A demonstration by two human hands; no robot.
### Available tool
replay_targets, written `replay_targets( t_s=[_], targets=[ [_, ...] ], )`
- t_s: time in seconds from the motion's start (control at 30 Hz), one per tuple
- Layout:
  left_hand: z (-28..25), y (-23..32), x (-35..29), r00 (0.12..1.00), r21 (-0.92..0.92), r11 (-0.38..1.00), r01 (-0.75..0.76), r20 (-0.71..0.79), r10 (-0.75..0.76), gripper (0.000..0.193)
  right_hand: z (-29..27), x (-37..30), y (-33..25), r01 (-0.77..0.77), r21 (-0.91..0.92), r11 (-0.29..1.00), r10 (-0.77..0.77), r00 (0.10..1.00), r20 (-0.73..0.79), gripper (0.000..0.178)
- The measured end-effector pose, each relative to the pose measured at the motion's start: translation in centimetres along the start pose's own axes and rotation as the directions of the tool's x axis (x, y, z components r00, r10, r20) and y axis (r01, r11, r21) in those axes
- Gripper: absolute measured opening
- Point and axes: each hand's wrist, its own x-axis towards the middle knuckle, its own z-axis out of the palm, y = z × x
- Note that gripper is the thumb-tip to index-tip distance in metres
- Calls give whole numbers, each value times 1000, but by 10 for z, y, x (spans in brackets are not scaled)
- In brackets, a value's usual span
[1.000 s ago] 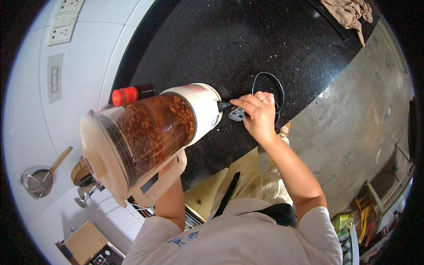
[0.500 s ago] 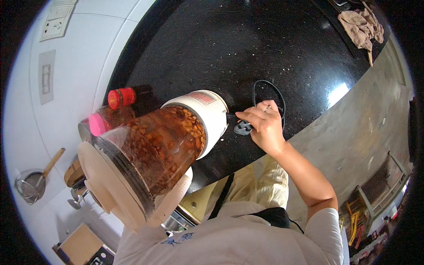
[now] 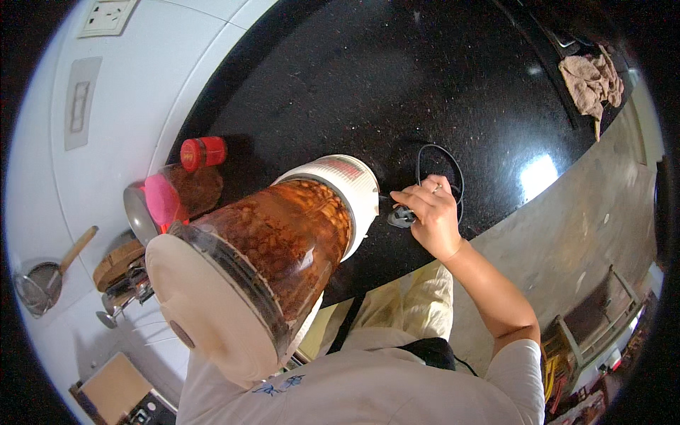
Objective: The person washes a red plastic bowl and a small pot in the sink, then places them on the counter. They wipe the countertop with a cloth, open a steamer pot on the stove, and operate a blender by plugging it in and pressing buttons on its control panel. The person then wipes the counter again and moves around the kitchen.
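A tall blender (image 3: 283,234) stands on the black counter in front of me. Its clear jug holds brown liquid with many beans or nuts in it, under a cream lid (image 3: 205,308), and its white base (image 3: 347,191) bears red print. To the right of the base, my right hand (image 3: 435,216) is closed, with fingers bent around a dark plug (image 3: 401,217). A black cord (image 3: 459,166) loops on the counter just beyond those fingers. My left hand does not show; the jug and lid cover that side of my body.
Left of the blender are a small red jar (image 3: 203,153) and a container with a pink lid (image 3: 165,199). A strainer (image 3: 44,283) hangs on the white wall, below a socket (image 3: 106,18). A crumpled brown cloth (image 3: 593,81) lies at the counter's far right.
The whole view has shifted, so the blender, jars and counter sit slightly farther right and lower. My right hand stays at the plug beside the blender base.
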Motion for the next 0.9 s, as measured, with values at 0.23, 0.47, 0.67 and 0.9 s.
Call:
replay_targets(
  t_s=[0.23,0.47,0.67,0.9],
  targets=[
    [5,5,-6,997,23,1000,-10,78,9,41,-15,7,-5,-41,-26,999,45,986,160,47],
    [3,35,-25,976,96,987,-126,193,106,40,-80,4,-90,37,-66,997,-37,999,4,37],
    [38,92,-54,883,127,876,-466,129,451,38,-94,6,-178,-12,270,963,-13,996,92,29],
    [50,101,-117,795,345,718,-604,194,575,38,-131,146,-170,-27,397,917,101,981,-167,26]
  ],
)
